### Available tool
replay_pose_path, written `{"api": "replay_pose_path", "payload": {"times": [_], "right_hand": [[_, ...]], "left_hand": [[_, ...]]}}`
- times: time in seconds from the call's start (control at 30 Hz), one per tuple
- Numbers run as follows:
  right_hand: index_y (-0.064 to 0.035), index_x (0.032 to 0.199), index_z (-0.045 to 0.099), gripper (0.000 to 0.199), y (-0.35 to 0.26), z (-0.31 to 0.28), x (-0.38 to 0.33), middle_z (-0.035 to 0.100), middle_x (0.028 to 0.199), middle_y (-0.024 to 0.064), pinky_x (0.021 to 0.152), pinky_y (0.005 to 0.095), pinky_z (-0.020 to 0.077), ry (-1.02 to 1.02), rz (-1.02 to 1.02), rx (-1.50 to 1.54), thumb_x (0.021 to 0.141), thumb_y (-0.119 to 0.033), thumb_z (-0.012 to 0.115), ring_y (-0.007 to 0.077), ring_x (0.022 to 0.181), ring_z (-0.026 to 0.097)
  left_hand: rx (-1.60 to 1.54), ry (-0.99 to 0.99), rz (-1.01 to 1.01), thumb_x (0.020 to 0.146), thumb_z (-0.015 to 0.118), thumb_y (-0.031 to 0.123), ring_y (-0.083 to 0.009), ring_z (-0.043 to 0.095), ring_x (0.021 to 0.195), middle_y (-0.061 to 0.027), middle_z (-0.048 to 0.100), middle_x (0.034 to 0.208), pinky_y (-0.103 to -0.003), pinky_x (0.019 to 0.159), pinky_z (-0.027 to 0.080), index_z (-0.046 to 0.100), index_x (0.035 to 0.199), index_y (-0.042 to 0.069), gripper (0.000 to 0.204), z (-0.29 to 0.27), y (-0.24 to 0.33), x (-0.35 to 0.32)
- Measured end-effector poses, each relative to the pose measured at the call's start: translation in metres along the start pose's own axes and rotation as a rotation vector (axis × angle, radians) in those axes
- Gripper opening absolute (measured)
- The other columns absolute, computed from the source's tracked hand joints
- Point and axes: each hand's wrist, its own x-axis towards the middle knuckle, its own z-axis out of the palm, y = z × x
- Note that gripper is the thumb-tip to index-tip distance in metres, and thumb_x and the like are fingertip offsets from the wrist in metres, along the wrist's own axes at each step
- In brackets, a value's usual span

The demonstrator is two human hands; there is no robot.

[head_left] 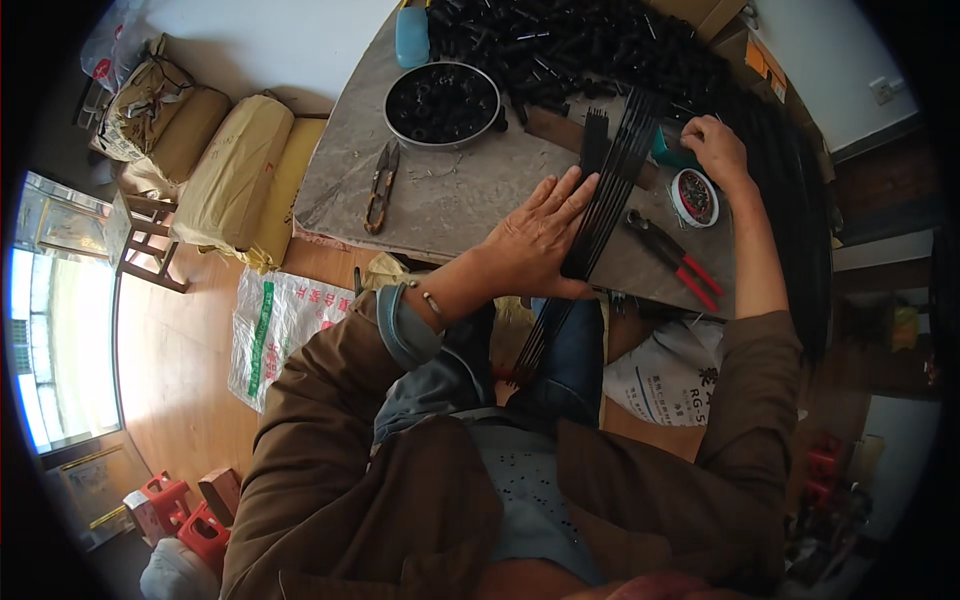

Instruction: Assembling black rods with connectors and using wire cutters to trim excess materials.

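My left hand (540, 235) lies with its fingers stretched out along a row of thin black rods (622, 170), its thumb pointing away from the fingers. The rods run side by side from the tabletop down past the table's near edge over my leg. Beyond the row, my right hand (718, 150) is curled with its fingertips together; what they hold, if anything, is too small to make out. Beside it stand a dark green container (672, 148) and, closer to me, a small white bowl (694, 198) of reddish and dark bits. Pliers with red handles (675, 260) lie below the bowl.
A round pan (442, 146) of small black parts stands on the grey table (345, 170), with snips (381, 188) nearby. Black tubular pieces (590, 50) are heaped at the back, next to a light-blue case (411, 37). Wrapped bundles (235, 170) lie left, cardboard boxes (750, 60) at right.
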Motion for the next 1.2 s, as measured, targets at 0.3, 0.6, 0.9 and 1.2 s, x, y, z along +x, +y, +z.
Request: {"api": "replay_pose_path", "payload": {"times": [0.3, 0.6, 0.9, 1.2], "right_hand": [[-0.0070, 0.089, 0.064, 0.009, -0.010, -0.017, -0.009, 0.065, 0.089, 0.0047, 0.072, 0.0330, 0.0488, 0.232, -0.096, -0.039, 0.085, -0.014, 0.063, 0.0228, 0.081, 0.065], [-0.0037, 0.100, 0.065, 0.015, -0.097, 0.016, -0.036, 0.066, 0.091, 0.0082, 0.068, 0.0279, 0.0505, 0.058, -0.182, 0.221, 0.086, -0.004, 0.060, 0.0172, 0.079, 0.066], [-0.0046, 0.100, 0.065, 0.020, -0.094, 0.017, -0.036, 0.062, 0.082, 0.0062, 0.064, 0.0276, 0.0480, 0.044, -0.148, 0.239, 0.082, -0.001, 0.059, 0.0151, 0.068, 0.061], [-0.0017, 0.102, 0.065, 0.019, -0.097, 0.015, -0.037, 0.063, 0.085, 0.0054, 0.059, 0.0247, 0.0458, 0.037, -0.144, 0.178, 0.084, 0.000, 0.058, 0.0090, 0.065, 0.058]], "left_hand": [[-0.006, -0.056, -0.046, 0.070, 0.067, 0.064, -0.0373, 0.019, 0.143, -0.0222, 0.027, 0.150, -0.049, 0.116, 0.017, 0.043, 0.137, -0.003, 0.098, -0.007, 0.008, -0.007], [-0.074, -0.074, -0.053, 0.068, 0.069, 0.063, -0.0356, 0.017, 0.144, -0.0203, 0.025, 0.152, -0.051, 0.116, 0.014, 0.041, 0.137, -0.005, 0.101, -0.010, 0.006, -0.006], [-0.095, -0.097, -0.076, 0.069, 0.069, 0.062, -0.0345, 0.017, 0.144, -0.0171, 0.025, 0.153, -0.051, 0.116, 0.015, 0.045, 0.137, 0.001, 0.095, -0.010, 0.004, -0.005], [-0.067, -0.143, -0.069, 0.070, 0.067, 0.065, -0.0335, 0.015, 0.144, -0.0161, 0.024, 0.154, -0.051, 0.117, 0.013, 0.042, 0.140, 0.002, 0.097, -0.013, 0.002, -0.006]]}}
